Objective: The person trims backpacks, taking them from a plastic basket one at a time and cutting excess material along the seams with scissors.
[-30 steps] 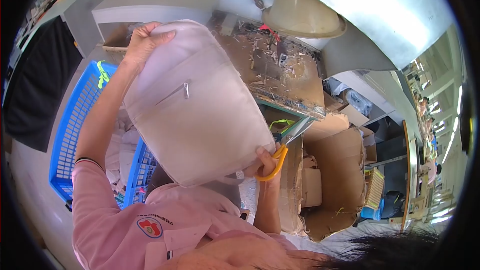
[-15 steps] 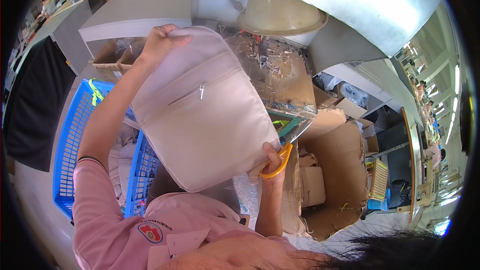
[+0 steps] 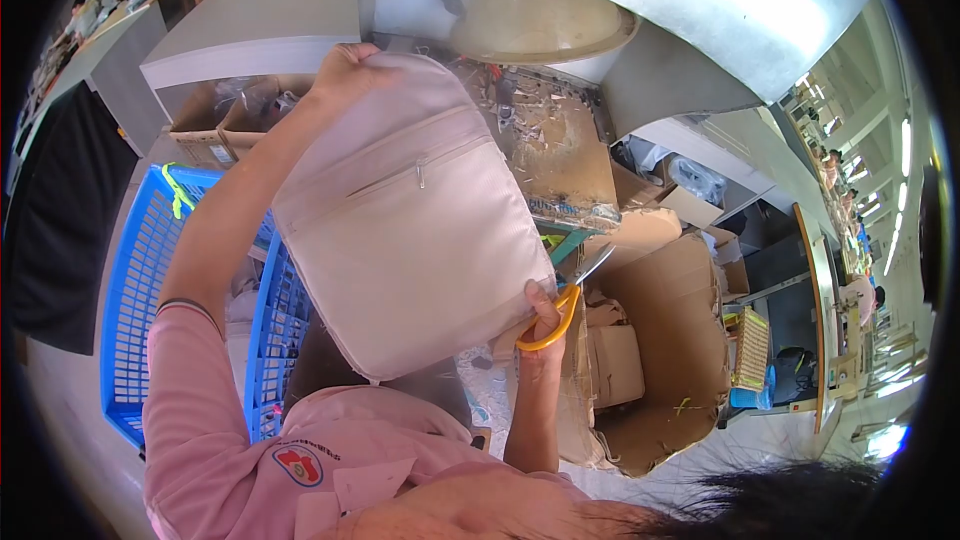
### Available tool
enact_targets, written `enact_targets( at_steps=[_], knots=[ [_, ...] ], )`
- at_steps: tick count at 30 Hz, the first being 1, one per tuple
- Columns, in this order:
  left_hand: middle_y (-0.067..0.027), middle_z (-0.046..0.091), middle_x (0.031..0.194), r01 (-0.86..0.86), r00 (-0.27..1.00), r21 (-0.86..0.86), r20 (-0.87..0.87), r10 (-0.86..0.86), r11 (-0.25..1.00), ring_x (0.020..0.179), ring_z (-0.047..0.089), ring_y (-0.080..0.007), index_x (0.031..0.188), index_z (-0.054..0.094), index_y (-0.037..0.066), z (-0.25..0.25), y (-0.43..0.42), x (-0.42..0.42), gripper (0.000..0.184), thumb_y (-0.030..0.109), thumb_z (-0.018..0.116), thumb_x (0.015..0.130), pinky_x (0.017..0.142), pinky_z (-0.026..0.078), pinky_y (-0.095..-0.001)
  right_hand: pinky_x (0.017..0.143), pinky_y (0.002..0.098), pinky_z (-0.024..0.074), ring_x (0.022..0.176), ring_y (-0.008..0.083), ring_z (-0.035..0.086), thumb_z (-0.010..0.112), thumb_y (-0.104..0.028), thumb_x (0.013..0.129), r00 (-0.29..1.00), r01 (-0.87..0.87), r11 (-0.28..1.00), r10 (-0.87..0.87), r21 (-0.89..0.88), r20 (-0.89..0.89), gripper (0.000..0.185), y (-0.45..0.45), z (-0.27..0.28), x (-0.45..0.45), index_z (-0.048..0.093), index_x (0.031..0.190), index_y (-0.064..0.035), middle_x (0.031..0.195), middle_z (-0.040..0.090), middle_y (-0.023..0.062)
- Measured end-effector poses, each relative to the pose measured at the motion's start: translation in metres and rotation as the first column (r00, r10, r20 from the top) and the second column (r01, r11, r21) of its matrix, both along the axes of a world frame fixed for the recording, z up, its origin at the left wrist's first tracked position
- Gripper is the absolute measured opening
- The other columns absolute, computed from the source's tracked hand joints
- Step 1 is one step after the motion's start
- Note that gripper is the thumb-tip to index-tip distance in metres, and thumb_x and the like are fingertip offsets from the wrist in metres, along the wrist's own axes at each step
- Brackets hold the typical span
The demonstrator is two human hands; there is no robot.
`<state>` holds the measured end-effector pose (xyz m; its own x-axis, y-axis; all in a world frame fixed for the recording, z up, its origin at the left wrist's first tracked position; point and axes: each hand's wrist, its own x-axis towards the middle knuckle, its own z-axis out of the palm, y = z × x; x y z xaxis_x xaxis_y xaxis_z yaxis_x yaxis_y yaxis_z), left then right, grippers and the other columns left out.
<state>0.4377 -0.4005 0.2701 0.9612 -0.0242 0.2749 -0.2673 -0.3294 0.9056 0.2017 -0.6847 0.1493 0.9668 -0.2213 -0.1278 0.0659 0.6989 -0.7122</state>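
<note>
A pale pinkish-beige fabric panel [image 3: 430, 240] with rounded corners hangs in front of me, a short zipper with a metal pull [image 3: 421, 174] across its upper part. At its top left corner my left hand [image 3: 350, 75] pinches the edge. My right hand [image 3: 543, 318] grips the lower right corner between thumb and fingers. Yellow-handled scissors [image 3: 568, 312] hang on that same hand, their blades pointing up and to the right, away from the fabric.
Left stands a blue plastic basket [image 3: 130, 310] with fabric pieces. An open cardboard box [image 3: 670, 340] holding beige pieces is at the right. Behind the panel is a scrap-littered worktable [image 3: 565, 155] under a dome-shaped cover [image 3: 535, 20]. Small cartons [image 3: 205, 135] sit at the back left.
The panel's top and my left hand have shifted right in view. The scissors have turned so that their blades show more clearly. Both hands keep hold of the panel.
</note>
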Motion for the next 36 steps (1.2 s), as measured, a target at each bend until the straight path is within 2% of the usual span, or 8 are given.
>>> enact_targets(
  at_steps=[5,8,14,23,26,29,32,36],
  knots=[
    [-0.0053,0.064,0.074,0.018,0.999,0.019,-0.031,-0.017,1.0,0.065,0.057,-0.0093,0.091,0.065,-0.001,0.0,-0.001,0.009,0.035,0.018,0.075,0.063,0.062,0.045,-0.0235,0.085,0.0366,0.0468,0.093,0.0269,0.059,0.067,-0.002,0.069,0.999,0.034,0.999,-0.034,-0.03,0.006,0.048,-0.005,-0.005,0.008,0.048,0.113,0.0064,0.105,0.058,0.0159],
    [0.0,0.062,0.072,0.004,0.999,0.001,-0.052,-0.004,1.0,0.067,0.052,-0.0073,0.081,0.066,0.005,-0.001,-0.003,0.013,0.02,0.016,0.075,0.067,0.065,0.041,-0.0219,0.085,0.037,0.0466,0.093,0.0271,0.059,0.067,-0.002,0.07,0.998,0.055,0.998,-0.055,-0.04,0.007,0.048,-0.004,-0.003,0.012,0.048,0.113,0.0062,0.105,0.058,0.0158],
    [-0.0026,0.063,0.076,-0.083,0.996,0.052,0.016,0.083,0.995,0.07,0.054,-0.0084,0.088,0.064,0.0,-0.017,-0.002,0.037,0.032,0.018,0.077,0.065,0.068,0.042,-0.0222,0.085,0.0376,0.0464,0.093,0.0275,0.058,0.067,-0.003,0.07,0.998,0.065,0.997,-0.065,-0.028,0.007,0.048,-0.001,0.005,0.012,0.048,0.113,0.006,0.105,0.058,0.0155],
    [-0.0065,0.063,0.082,0.016,0.998,0.016,-0.058,-0.015,1.0,0.075,0.055,-0.0104,0.102,0.059,-0.006,-0.004,-0.017,0.01,0.049,0.016,0.078,0.063,0.073,0.044,-0.0234,0.089,0.0379,0.0441,0.097,0.0274,0.056,0.068,-0.004,0.067,1.0,0.011,1.0,-0.011,-0.022,-0.027,0.053,-0.006,0.001,0.001,0.047,0.115,0.0052,0.107,0.057,0.0148],
    [-0.0115,0.065,0.079,-0.037,0.999,0.013,0.032,0.036,0.999,0.073,0.061,-0.0165,0.097,0.062,-0.006,-0.027,-0.016,0.022,0.052,0.023,0.078,0.056,0.07,0.046,-0.0265,0.089,0.0379,0.0436,0.097,0.0272,0.056,0.067,-0.003,0.066,0.999,0.004,1.0,-0.004,-0.019,-0.042,0.053,-0.009,-0.007,-0.007,0.047,0.115,0.0043,0.107,0.057,0.0143],
    [-0.0092,0.063,0.084,0.013,1.0,0.108,-0.026,-0.01,0.994,0.075,0.057,-0.0117,0.103,0.056,-0.01,-0.016,-0.024,0.003,0.052,0.016,0.077,0.063,0.07,0.046,-0.0242,0.09,0.0381,0.0433,0.097,0.0271,0.056,0.067,-0.003,0.066,0.999,0.021,1.0,-0.022,-0.011,-0.036,0.053,-0.008,-0.008,-0.013,0.047,0.115,0.0034,0.107,0.057,0.0139],
    [-0.01,0.065,0.071,0.028,1.0,0.084,0.002,-0.028,0.996,0.067,0.061,-0.0156,0.09,0.064,-0.004,-0.015,-0.029,-0.003,0.046,0.024,0.076,0.056,0.065,0.046,-0.0263,0.09,0.0382,0.0434,0.097,0.0273,0.056,0.066,-0.003,0.066,0.999,0.021,1.0,-0.021,0.012,-0.026,0.053,-0.007,-0.007,-0.018,0.047,0.115,0.0029,0.108,0.057,0.0139],
    [-0.0074,0.064,0.067,0.042,0.998,0.045,0.047,-0.044,0.998,0.062,0.059,-0.0132,0.085,0.066,0.0,-0.028,-0.03,0.008,0.039,0.024,0.075,0.057,0.06,0.045,-0.0261,0.09,0.0385,0.0435,0.098,0.0276,0.056,0.066,-0.002,0.066,0.999,0.022,1.0,-0.021,0.016,-0.04,0.053,-0.012,-0.018,-0.02,0.047,0.115,0.0027,0.108,0.057,0.0138]
  ],
)
